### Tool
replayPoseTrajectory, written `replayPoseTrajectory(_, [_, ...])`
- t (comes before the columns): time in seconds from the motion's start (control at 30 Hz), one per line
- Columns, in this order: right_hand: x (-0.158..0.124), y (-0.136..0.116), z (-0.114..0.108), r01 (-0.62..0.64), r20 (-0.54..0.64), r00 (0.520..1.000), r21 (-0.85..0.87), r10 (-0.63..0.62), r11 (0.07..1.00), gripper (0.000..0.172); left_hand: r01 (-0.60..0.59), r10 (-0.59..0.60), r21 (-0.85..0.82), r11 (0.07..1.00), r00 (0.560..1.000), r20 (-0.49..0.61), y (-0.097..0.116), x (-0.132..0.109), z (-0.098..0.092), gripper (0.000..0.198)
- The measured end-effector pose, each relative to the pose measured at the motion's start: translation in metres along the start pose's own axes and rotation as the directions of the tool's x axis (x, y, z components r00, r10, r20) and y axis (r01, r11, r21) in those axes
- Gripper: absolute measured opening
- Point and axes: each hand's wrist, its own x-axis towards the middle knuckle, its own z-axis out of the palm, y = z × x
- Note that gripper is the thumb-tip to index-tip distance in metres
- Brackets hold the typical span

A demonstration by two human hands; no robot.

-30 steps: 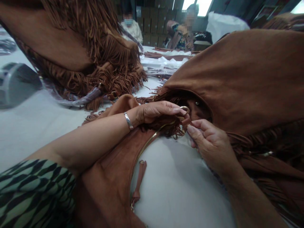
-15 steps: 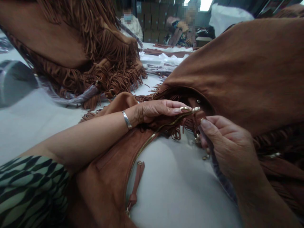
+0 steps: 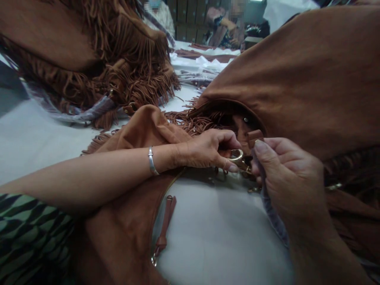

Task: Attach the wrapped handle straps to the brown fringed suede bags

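A brown suede bag (image 3: 127, 233) lies under my left forearm. Its curved zipper ends in a leather zipper pull (image 3: 166, 223) hanging over the white table. Between its thumb and fingers, my left hand (image 3: 204, 148) pinches a gold ring (image 3: 236, 155) at the bag's edge. My right hand (image 3: 292, 174) is closed on a strap (image 3: 271, 217) in a greyish wrapping, its brown leather end (image 3: 255, 136) sticking up past the thumb. A gold clasp (image 3: 246, 168) shows between the two hands; whether it is hooked to the ring I cannot tell.
A large brown suede bag (image 3: 311, 79) stands on the right, and a fringed bag (image 3: 133, 59) on the left with a plastic-wrapped strap (image 3: 80, 114). Behind, wrapped straps (image 3: 204, 55) lie on the white table (image 3: 222, 237). Two people (image 3: 227, 27) (image 3: 162, 18) are at the far side.
My left hand has turned and now grips the gold ring, fingers curled over it. The ring's edge has tilted to face me. My right hand keeps the strap; the view has dipped slightly.
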Motion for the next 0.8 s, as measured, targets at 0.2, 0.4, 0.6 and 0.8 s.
replayPoseTrajectory(0.2, [0.003, 0.001, -0.008, -0.082, 0.055, 0.995, -0.052, 0.084, 0.995, 0.024, -0.156, 0.215, 0.391, 0.907, 0.97, -0.111, -0.004, -0.001, 0.004, 0.037])
replayPoseTrajectory(0.4, [0.004, -0.001, -0.016, -0.16, 0.106, 0.981, -0.045, 0.164, 0.986, 0.026, -0.182, 0.314, 0.594, 0.784, 0.941, -0.127, -0.004, -0.001, 0.001, 0.038])
replayPoseTrajectory(0.6, [0.003, -0.001, -0.021, -0.088, 0.22, 0.965, -0.236, 0.142, 0.968, 0.03, -0.122, 0.227, 0.48, 0.869, 0.96, -0.166, -0.003, 0.0, 0.002, 0.034])
replayPoseTrajectory(0.8, [0.003, -0.002, -0.022, -0.056, 0.243, 0.961, -0.29, 0.13, 0.955, 0.031, -0.071, 0.119, 0.266, 0.961, 0.978, -0.169, -0.005, 0.002, 0.003, 0.035])
